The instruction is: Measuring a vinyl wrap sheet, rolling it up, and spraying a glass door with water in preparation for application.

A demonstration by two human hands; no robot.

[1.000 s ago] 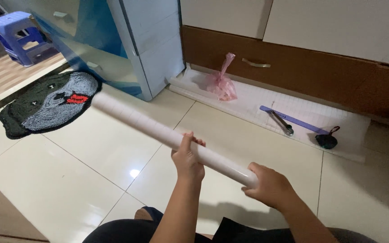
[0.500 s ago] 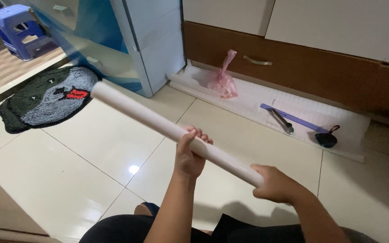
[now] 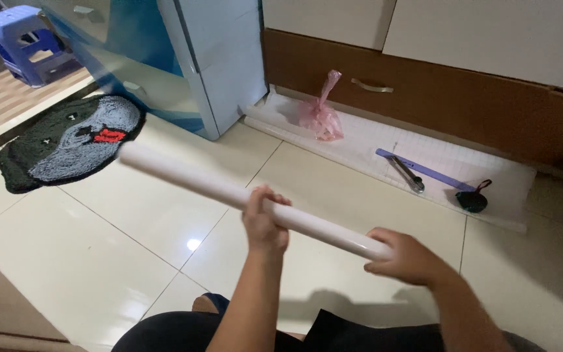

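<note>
- White roll [image 3: 229, 189] held in air over tiled floor [image 3: 99, 261], slanting from upper left down to lower right.
- Left hand [image 3: 265, 225] wrapped around roll near mid-length, fingers curled over top.
- Right hand [image 3: 408, 257] closed on lower right end of roll.
- Free end reaching toward dark rug [image 3: 66, 140].
- Pink bag [image 3: 320, 114], purple ruler [image 3: 425, 171] on white sheet [image 3: 503, 182] by cabinet, well apart from hands.
</note>
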